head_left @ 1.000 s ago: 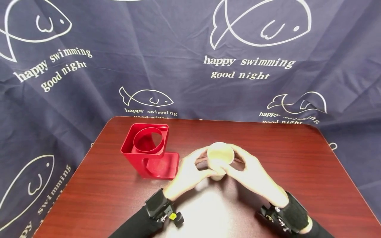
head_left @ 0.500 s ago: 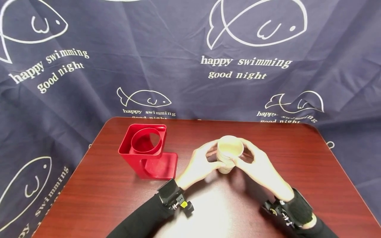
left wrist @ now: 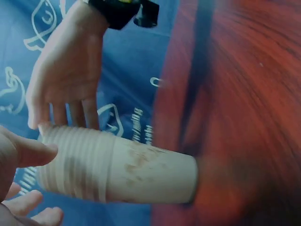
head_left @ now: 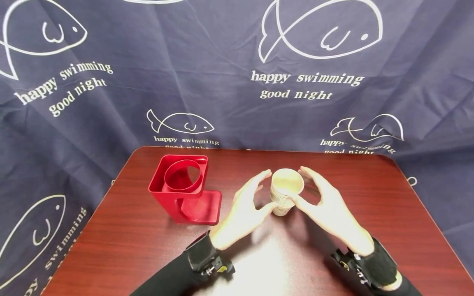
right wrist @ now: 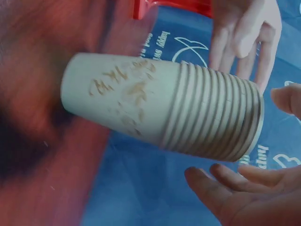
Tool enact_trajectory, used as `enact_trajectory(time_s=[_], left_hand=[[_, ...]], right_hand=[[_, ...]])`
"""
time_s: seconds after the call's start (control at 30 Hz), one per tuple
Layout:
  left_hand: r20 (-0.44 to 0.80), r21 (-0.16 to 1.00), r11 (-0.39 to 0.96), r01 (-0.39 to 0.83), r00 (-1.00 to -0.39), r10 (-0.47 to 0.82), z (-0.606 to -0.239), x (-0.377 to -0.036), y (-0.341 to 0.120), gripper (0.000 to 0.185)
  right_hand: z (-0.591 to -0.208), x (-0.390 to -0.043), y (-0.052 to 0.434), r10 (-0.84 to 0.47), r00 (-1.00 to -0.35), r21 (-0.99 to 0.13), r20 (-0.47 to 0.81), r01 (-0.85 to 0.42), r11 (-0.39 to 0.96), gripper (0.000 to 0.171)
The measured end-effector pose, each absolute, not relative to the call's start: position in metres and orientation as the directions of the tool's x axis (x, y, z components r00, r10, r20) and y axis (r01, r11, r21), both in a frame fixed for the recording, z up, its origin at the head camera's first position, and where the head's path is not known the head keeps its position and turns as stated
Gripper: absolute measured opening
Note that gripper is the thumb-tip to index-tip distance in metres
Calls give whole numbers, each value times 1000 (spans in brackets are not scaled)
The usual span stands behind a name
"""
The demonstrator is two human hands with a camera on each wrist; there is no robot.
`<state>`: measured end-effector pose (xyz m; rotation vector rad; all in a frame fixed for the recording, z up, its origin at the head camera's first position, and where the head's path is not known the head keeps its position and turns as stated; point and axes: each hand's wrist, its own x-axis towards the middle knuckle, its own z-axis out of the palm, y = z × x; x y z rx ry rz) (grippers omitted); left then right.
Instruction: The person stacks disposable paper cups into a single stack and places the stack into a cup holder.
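A stack of nested cream paper cups (head_left: 284, 193) stands upright on the dark red table (head_left: 370, 213), ribbed rims at the top. My left hand (head_left: 259, 193) is on its left, fingers straight and spread off the cups, with the thumb against the stack's side. My right hand (head_left: 314, 189) mirrors it on the right, its thumb at the rim. The left wrist view has the cups (left wrist: 117, 169) with my left thumb on them and the right hand (left wrist: 66, 80) behind. From the right wrist the cups (right wrist: 164, 108) fill the frame between both hands.
A red plastic cup holder (head_left: 183, 189) with a round opening on top stands on the table about a hand's width left of the cups. A navy cloth with white fish prints (head_left: 237, 82) hangs behind and round the table.
The cup stack was carried a little away and to the right and set down. Both hands, which had gripped it, have now spread their fingers off it, thumbs still touching.
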<state>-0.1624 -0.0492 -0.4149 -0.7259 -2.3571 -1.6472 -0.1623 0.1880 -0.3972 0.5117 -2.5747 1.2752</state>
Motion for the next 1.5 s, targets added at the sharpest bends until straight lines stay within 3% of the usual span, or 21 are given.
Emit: enact_trajectory(time_s=[0.13, 0.27, 0.43, 0.63, 0.87, 1.1, 1.23, 1.4, 1.5], left_hand=[[437, 795, 312, 520, -848, 299, -391, -147, -57, 72], [506, 717, 336, 610, -788, 351, -369, -134, -69, 73], [575, 636, 361, 682, -730, 369, -347, -123, -90, 76], [619, 649, 357, 672, -739, 266, -321, -122, -122, 74], [594, 652, 524, 548, -799, 95, -308, -127, -175, 74], [616, 618, 665, 418, -784, -80, -314, -140, -224, 64], [594, 589, 749, 304, -791, -146, -324, -149, -245, 49], [428, 547, 827, 131, -893, -142, -332, -154, -261, 45], [392, 505, 854, 124, -915, -99, -336, -157, -265, 42]], right_hand=[[-387, -156, 186, -224, -846, -574, 484, -500, 648, 79], [-377, -148, 180, -270, -773, -493, 574, -589, 640, 84], [-368, -137, 164, -347, -701, -484, 623, -694, 533, 72], [-375, -111, 140, -491, -657, -482, 572, -754, 446, 72], [-386, -104, 116, -609, -711, -543, 351, -685, 487, 79], [-396, -119, 86, -635, -760, -653, 140, -553, 518, 81], [-402, -127, 68, -668, -735, -695, 122, -544, 471, 78], [-411, -138, 47, -702, -699, -692, 135, -574, 438, 73], [-420, -147, 35, -696, -706, -688, 131, -570, 448, 68]])
